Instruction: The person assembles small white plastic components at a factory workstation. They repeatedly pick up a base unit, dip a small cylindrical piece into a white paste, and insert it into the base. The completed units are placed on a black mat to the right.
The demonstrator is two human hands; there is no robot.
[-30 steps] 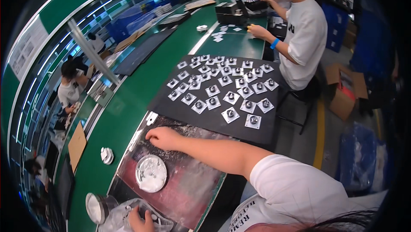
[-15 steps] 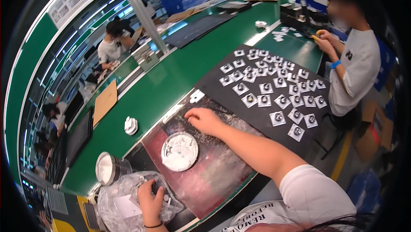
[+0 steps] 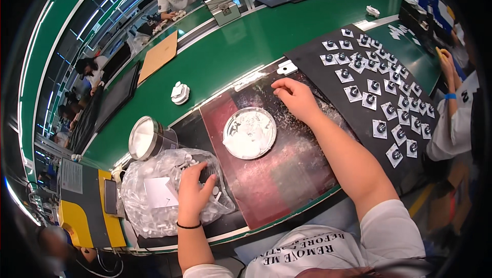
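Note:
My left hand [image 3: 196,191] reaches over a clear plastic bag [image 3: 136,185] of small white parts, thumb and fingers apart, with nothing visible between them. A white card [image 3: 160,192] lies on the bag beside it. My right hand [image 3: 298,99] hovers above the far part of a stained reddish board [image 3: 287,191], fingers bent and tips together. Whatever its fingertips may hold is too small to make out. Between my hands, on the board, sits a round shallow dish [image 3: 249,133] of white paste. A white plate-like part [image 3: 287,67] lies just beyond my right fingers.
Behind the bag stands an open tub [image 3: 146,139] of white paste. A white moulded part [image 3: 180,93] rests on the green bench [image 3: 225,57]. Rightward, a black mat [image 3: 328,88] bears several white square pieces with dark centres. A co-worker's hand [image 3: 449,67] shows at far right.
My view has swung left, so the bench and its things sit farther right and higher in the picture. My left hand stays at the bag, my right hand above the board.

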